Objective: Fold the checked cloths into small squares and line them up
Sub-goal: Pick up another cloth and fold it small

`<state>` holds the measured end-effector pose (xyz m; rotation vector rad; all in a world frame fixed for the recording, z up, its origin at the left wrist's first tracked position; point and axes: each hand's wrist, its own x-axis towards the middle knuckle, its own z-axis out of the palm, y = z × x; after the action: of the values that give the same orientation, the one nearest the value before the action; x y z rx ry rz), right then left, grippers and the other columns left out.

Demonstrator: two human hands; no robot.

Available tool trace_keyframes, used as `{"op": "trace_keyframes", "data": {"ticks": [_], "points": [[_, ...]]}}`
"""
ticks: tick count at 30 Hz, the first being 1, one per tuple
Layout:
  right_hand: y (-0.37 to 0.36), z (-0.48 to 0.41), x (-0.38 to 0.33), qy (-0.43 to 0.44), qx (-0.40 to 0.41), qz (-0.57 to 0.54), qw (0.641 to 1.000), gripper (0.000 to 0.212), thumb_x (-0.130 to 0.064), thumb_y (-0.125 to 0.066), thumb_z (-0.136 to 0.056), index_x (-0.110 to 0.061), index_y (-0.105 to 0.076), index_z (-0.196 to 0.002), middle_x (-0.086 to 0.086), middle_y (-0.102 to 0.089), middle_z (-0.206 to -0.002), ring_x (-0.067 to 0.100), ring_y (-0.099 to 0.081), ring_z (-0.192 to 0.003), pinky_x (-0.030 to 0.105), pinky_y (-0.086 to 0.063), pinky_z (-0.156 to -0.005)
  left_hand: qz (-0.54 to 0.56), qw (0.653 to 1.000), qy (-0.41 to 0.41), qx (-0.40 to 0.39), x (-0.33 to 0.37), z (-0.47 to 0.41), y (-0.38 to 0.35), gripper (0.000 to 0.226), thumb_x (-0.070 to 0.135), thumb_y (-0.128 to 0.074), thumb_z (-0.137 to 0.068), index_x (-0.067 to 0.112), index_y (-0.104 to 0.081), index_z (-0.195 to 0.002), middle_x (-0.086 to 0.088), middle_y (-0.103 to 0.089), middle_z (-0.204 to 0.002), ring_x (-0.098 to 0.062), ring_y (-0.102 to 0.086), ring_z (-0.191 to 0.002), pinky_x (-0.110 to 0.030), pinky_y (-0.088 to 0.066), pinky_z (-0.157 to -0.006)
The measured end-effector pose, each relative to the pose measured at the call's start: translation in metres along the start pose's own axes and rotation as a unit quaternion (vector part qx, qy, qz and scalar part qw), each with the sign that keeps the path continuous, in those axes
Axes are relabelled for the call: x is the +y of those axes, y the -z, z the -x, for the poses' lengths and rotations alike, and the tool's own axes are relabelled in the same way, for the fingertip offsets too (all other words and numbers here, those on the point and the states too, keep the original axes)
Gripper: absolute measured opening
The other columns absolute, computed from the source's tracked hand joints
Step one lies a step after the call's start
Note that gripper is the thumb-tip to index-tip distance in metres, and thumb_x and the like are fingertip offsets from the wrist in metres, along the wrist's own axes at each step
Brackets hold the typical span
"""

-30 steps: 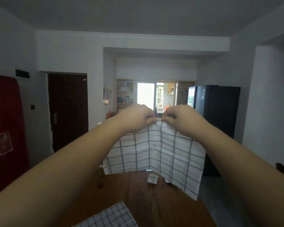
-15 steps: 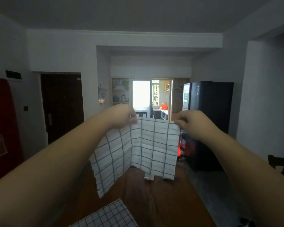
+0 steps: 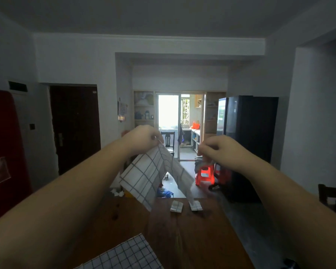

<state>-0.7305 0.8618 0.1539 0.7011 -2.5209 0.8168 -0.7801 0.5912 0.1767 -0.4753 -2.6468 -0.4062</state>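
Observation:
A white checked cloth (image 3: 144, 177) hangs in the air above the far part of the wooden table (image 3: 192, 239). My left hand (image 3: 144, 138) pinches its top corner and the rest droops down to the right. My right hand (image 3: 213, 150) is held apart from the cloth at the same height, fingers curled in, nothing visible in them. Two small folded checked squares (image 3: 176, 206) (image 3: 196, 205) lie side by side near the table's far edge. Another checked cloth (image 3: 124, 257), finer in pattern, lies flat at the near edge.
Beyond the table stand a red plastic stool (image 3: 205, 174) and a black fridge (image 3: 248, 144). A dark chair (image 3: 332, 197) is at the right. Crumpled white paper (image 3: 117, 192) lies at the table's far left corner.
My right hand has let go of the cloth's top edge and moved off right. The cloth has swung down and hangs from my left hand alone. The view has tilted down.

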Motion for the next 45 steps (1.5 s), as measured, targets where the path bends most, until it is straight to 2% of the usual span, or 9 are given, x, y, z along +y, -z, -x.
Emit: {"op": "trace_keyframes", "data": {"ticks": [3,5,9,15,21,27,31,40,45], "points": [[-0.005,-0.004,0.001,0.002,0.004,-0.013,1.000,0.029,-0.032,-0.054,-0.101,-0.026,-0.071,-0.079,-0.004,-0.069,-0.073,0.004,-0.066,-0.070,0.022,-0.051,-0.067,0.079,0.997,0.001,0.015,0.003,0.003,-0.003,0.028,0.010,-0.055,-0.100,0.026,-0.075,-0.109,0.000,-0.067,-0.119,-0.015,-0.064,-0.089,-0.028,-0.054,-0.078],[-0.011,-0.009,0.003,-0.002,0.004,-0.010,1.000,0.025,-0.032,-0.055,-0.100,-0.027,-0.072,-0.082,-0.007,-0.068,-0.075,0.007,-0.066,-0.073,0.028,-0.056,-0.071,0.124,0.992,0.000,0.021,0.006,0.007,-0.004,0.033,0.004,-0.053,-0.099,0.025,-0.076,-0.108,-0.004,-0.067,-0.124,-0.024,-0.064,-0.107,-0.038,-0.054,-0.093],[-0.021,-0.016,0.007,0.018,0.028,-0.006,0.999,0.013,-0.024,-0.059,-0.099,-0.025,-0.071,-0.102,-0.018,-0.065,-0.092,0.003,-0.062,-0.090,0.026,-0.052,-0.082,0.167,0.985,-0.044,-0.011,0.009,0.007,-0.005,0.038,0.007,-0.056,-0.098,0.038,-0.077,-0.097,0.012,-0.066,-0.122,-0.006,-0.060,-0.112,-0.041,-0.049,-0.109],[-0.028,-0.021,0.003,0.023,0.044,-0.071,0.996,0.016,-0.027,-0.063,-0.097,-0.027,-0.069,-0.112,-0.017,-0.067,-0.104,-0.003,-0.060,-0.097,0.014,-0.044,-0.076,0.227,0.967,-0.112,-0.010,0.024,0.012,0.001,0.042,0.004,-0.059,-0.097,0.040,-0.078,-0.087,0.012,-0.071,-0.111,-0.004,-0.065,-0.103,-0.038,-0.052,-0.098],[-0.029,-0.015,-0.006,0.009,0.037,-0.142,0.989,0.013,-0.026,-0.063,-0.097,-0.020,-0.074,-0.094,-0.010,-0.070,-0.086,-0.003,-0.064,-0.077,0.016,-0.046,-0.065,0.248,0.959,-0.137,-0.016,0.035,0.017,0.002,0.031,0.002,-0.062,-0.095,0.027,-0.079,-0.091,0.013,-0.073,-0.094,0.001,-0.067,-0.088,-0.019,-0.049,-0.080],[-0.029,-0.011,-0.006,-0.009,0.035,-0.114,0.993,0.015,-0.026,-0.059,-0.099,-0.023,-0.072,-0.091,-0.007,-0.069,-0.088,0.006,-0.064,-0.087,0.022,-0.048,-0.075,0.270,0.958,-0.095,-0.026,0.026,0.021,-0.004,0.022,0.017,-0.060,-0.100,0.030,-0.077,-0.099,0.002,-0.073,-0.108,-0.017,-0.071,-0.100,-0.042,-0.060,-0.090],[-0.030,-0.010,-0.005,-0.016,0.056,-0.086,0.995,0.015,-0.026,-0.059,-0.099,-0.022,-0.070,-0.090,-0.005,-0.068,-0.089,0.011,-0.063,-0.088,0.027,-0.052,-0.078,0.331,0.941,-0.056,-0.038,0.032,0.027,-0.009,0.019,0.023,-0.061,-0.101,0.026,-0.063,-0.119,-0.004,-0.075,-0.107,-0.019,-0.075,-0.093,-0.036,-0.063,-0.080],[-0.030,-0.003,-0.005,-0.025,0.079,-0.089,0.993,0.014,-0.027,-0.059,-0.098,-0.022,-0.071,-0.094,-0.006,-0.069,-0.092,0.010,-0.064,-0.091,0.032,-0.055,-0.084,0.241,0.970,-0.019,-0.033,0.033,0.028,-0.020,0.011,0.025,-0.068,-0.096,0.020,-0.077,-0.099,0.002,-0.074,-0.096,-0.012,-0.072,-0.089,-0.019,-0.057,-0.073],[-0.035,-0.002,-0.013,0.009,0.066,-0.087,0.994,0.014,-0.031,-0.062,-0.097,-0.024,-0.073,-0.098,-0.006,-0.070,-0.091,0.009,-0.064,-0.089,0.028,-0.053,-0.080,0.214,0.975,-0.045,-0.041,0.043,0.030,-0.022,0.009,0.028,-0.070,-0.095,0.025,-0.077,-0.098,0.004,-0.075,-0.094,-0.011,-0.070,-0.087,-0.024,-0.056,-0.077]]}}
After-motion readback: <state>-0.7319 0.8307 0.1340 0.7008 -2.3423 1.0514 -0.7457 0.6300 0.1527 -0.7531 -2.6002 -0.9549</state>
